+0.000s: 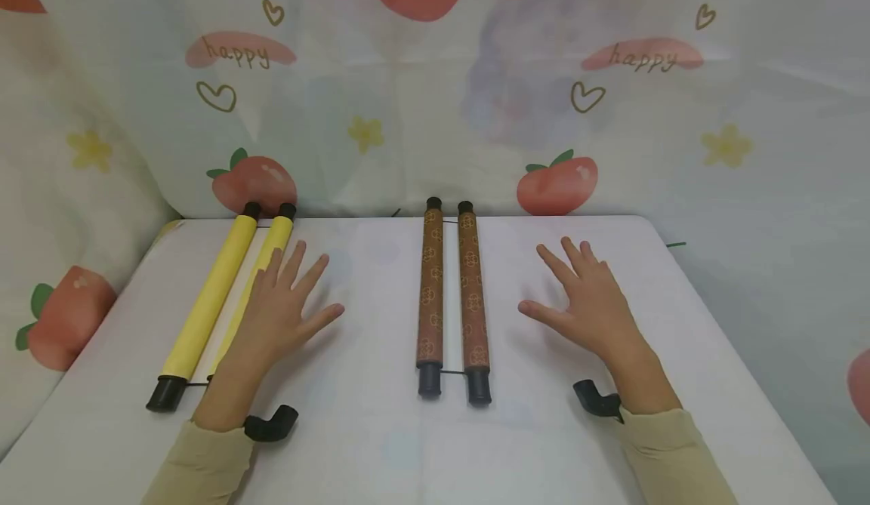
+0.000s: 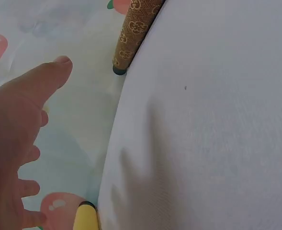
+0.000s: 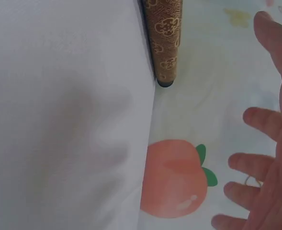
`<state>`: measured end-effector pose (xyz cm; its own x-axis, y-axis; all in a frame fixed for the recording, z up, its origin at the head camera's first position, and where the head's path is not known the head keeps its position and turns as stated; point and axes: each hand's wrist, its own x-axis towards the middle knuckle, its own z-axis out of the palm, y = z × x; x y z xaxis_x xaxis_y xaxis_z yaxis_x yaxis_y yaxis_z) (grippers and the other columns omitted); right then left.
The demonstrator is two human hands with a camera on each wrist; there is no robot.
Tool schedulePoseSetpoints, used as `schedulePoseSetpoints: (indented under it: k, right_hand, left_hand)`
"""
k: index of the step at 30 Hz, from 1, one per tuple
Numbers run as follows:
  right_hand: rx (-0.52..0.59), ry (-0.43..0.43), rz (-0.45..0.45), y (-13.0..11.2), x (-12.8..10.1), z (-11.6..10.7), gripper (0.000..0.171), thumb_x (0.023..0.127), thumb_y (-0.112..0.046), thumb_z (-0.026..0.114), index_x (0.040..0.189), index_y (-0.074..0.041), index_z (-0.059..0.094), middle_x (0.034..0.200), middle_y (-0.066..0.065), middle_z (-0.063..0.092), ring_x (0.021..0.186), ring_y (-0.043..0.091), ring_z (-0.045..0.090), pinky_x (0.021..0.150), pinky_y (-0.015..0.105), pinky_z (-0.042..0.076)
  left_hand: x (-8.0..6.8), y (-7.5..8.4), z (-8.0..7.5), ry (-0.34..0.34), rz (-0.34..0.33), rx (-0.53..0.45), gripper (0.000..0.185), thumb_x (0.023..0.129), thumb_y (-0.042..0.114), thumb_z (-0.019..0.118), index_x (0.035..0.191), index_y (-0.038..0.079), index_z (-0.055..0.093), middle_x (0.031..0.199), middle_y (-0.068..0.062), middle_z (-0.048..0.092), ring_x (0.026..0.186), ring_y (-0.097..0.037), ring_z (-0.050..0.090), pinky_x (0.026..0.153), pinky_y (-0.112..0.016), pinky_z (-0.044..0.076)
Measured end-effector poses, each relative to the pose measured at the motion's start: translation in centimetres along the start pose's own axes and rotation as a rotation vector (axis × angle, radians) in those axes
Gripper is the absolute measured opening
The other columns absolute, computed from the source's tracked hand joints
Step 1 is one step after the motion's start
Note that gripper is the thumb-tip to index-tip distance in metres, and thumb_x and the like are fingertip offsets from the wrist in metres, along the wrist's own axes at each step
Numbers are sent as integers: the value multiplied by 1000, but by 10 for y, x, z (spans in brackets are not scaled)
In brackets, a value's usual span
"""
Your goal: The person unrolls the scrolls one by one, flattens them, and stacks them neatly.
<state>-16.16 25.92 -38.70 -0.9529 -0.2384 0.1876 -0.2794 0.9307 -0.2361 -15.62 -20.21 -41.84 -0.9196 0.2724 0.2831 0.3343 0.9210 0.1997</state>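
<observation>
Left hand perhaps above yellow rod

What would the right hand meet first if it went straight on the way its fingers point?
Likely the fruit-print cloth backdrop behind the white table; the right hand appears to point clear of the brown patterned scroll, though depth is uncertain.

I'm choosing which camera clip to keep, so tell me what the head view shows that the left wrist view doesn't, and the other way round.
Only the head view: the right hand, both tan sleeves, the word "happy" printed twice on the backdrop, and the gold-patterned brown rolls as a full pair.

Only the left wrist view: a small dark speck against the white tabletop.

Both: the left hand, the black-capped end of a yellow roll, at least one of the gold-patterned brown rolls, the tabletop and the backdrop.
</observation>
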Motion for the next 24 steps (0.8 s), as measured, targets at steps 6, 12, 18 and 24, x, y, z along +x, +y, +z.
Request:
schedulePoseSetpoints:
  k: [6,12,18,24]
  right_hand:
    - [100,-10,-183,-15,-1,4,71,89,-49,71,151,-26,45,159,10,35,147,35,31,106,61,39]
    - [129,-121,-388,-38,-5,10,57,92,-43,70,144,-23,55,156,7,42,137,30,48,101,52,48]
    - [164,-223,-409,-50,-11,8,52,90,-44,72,139,-30,60,152,1,48,132,25,54,101,49,49]
    - [159,-283,-477,-55,-18,13,51,91,-45,70,139,-30,60,152,1,48,134,23,52,102,48,48]
  left_hand:
    - [2,20,-2,1,132,-90,78,89,54,67,154,20,40,163,-17,25,146,-51,22,112,-65,28]
    - [11,55,4,-88,348,-186,69,93,49,66,153,24,41,163,-10,28,147,-40,30,112,-58,34]
    - [22,86,13,-161,540,-184,59,96,48,63,150,27,46,159,-6,37,143,-29,40,112,-47,38]
    - [21,99,21,-222,630,-166,54,99,45,59,149,31,46,154,-6,45,137,-26,49,109,-45,42]
